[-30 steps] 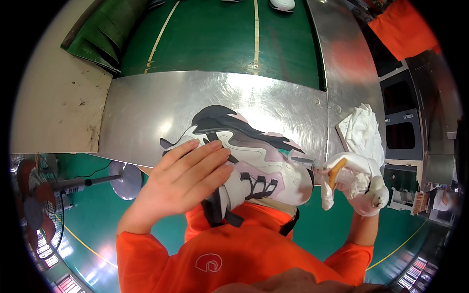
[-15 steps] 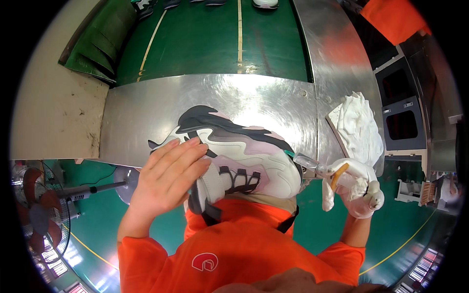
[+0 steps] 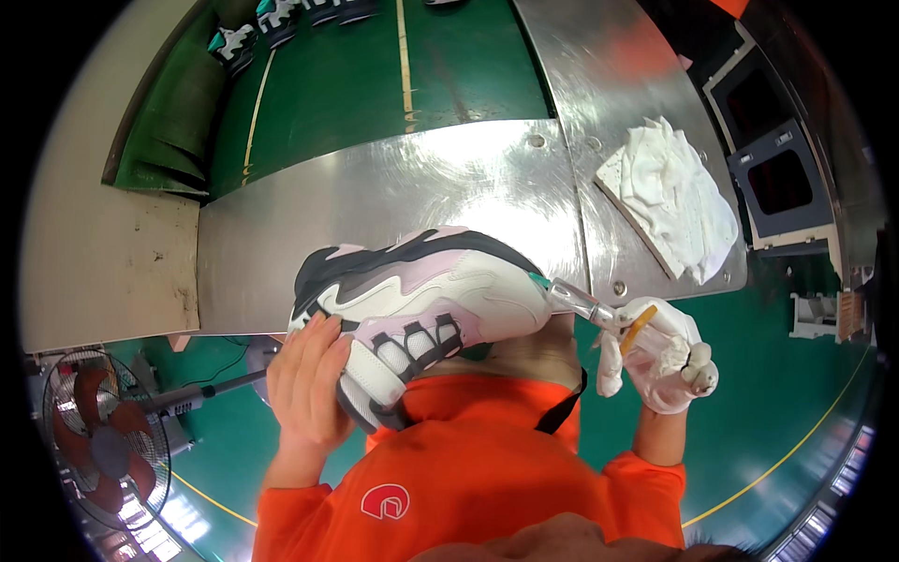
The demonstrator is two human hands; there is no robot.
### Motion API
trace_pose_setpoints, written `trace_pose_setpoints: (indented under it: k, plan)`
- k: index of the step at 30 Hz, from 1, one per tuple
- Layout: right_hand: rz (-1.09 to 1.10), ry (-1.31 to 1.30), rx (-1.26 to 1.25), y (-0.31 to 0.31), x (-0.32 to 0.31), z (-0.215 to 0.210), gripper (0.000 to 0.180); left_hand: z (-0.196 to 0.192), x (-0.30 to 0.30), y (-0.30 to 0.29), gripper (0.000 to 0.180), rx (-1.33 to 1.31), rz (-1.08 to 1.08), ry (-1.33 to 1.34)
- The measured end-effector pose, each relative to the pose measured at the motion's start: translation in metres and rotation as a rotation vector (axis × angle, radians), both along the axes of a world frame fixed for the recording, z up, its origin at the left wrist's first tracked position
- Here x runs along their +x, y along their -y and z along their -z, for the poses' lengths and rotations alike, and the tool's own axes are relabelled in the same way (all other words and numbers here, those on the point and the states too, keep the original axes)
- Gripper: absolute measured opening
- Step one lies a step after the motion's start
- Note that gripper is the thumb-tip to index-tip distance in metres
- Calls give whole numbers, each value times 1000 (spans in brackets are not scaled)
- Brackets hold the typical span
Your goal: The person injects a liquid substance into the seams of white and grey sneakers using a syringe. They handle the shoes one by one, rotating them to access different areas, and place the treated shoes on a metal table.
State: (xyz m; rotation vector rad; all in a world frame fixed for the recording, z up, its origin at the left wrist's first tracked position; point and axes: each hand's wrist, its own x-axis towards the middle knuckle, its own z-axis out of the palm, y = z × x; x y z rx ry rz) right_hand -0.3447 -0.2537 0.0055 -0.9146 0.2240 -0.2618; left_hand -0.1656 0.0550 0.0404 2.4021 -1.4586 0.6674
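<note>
A white, lilac and black sneaker (image 3: 426, 290) lies on its side before me, toe to the right and sole facing away. Its black-and-white laced side faces me. My bare left hand (image 3: 314, 379) grips the collar and heel end, thumb hidden. In a white glove, my right hand (image 3: 660, 356) is closed round a tool with a clear tube-shaped body (image 3: 582, 304). A tan strip (image 3: 639, 329) sticks up between the gloved fingers. The tool's tip meets the toe edge beside a small teal patch (image 3: 540, 280); whether it presses there I cannot tell.
The shoe is held at the near edge of a metal table (image 3: 393, 187). A crumpled white cloth (image 3: 670, 192) lies on a flat board at right. Beyond runs a green belt (image 3: 328, 103) with several shoes (image 3: 276, 21) at its far end. A fan (image 3: 108, 450) stands at left.
The view has shifted, and more of the belt's shoes show at far left. My left hand has slid lower round the collar, uncovering more of the heel. The right hand keeps the tool at the toe.
</note>
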Motion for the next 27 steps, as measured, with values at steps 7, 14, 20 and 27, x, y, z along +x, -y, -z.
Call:
trace_pose_setpoints:
  k: [7, 14, 20, 27]
  plan:
    - [118, 145, 122, -30, -23, 21, 98, 4, -20, 2, 37, 3, -39, 67]
    - [255, 58, 138, -55, -30, 14, 113, 9, -22, 1, 43, -27, -33, 83]
    - [289, 54, 125, -65, -30, 3, 110, 15, -20, -3, 44, -44, -18, 86]
    - [123, 39, 45, -69, -30, -7, 102, 0, -14, -1, 49, 18, -11, -3]
